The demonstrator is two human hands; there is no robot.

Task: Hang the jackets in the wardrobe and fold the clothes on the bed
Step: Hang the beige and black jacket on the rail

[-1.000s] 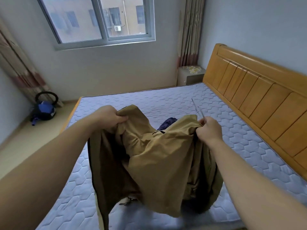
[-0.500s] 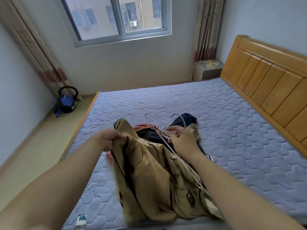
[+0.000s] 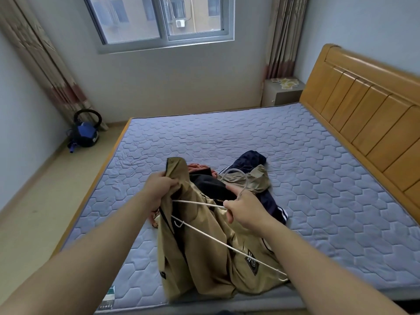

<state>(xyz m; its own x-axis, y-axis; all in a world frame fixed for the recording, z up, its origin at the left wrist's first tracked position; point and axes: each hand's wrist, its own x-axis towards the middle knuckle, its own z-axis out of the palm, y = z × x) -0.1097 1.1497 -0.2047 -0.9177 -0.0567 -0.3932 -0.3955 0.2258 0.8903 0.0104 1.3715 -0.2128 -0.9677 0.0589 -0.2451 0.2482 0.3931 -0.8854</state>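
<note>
Two hands fit a white hanger (image 3: 197, 203) into a khaki jacket (image 3: 204, 251) on the bed (image 3: 318, 178).
We see the jacket low in the centre, collar uppermost. The left hand (image 3: 162, 189) clenches the collar edge; the right hand (image 3: 244, 211), just beside it, pinches the hanger's neck. The hanger's long axis slants from centre to lower right, its upper tip nearest the left hand.

Bare mattress (image 3: 227, 137) beyond clothes pile (image 3: 247, 176)
</note>
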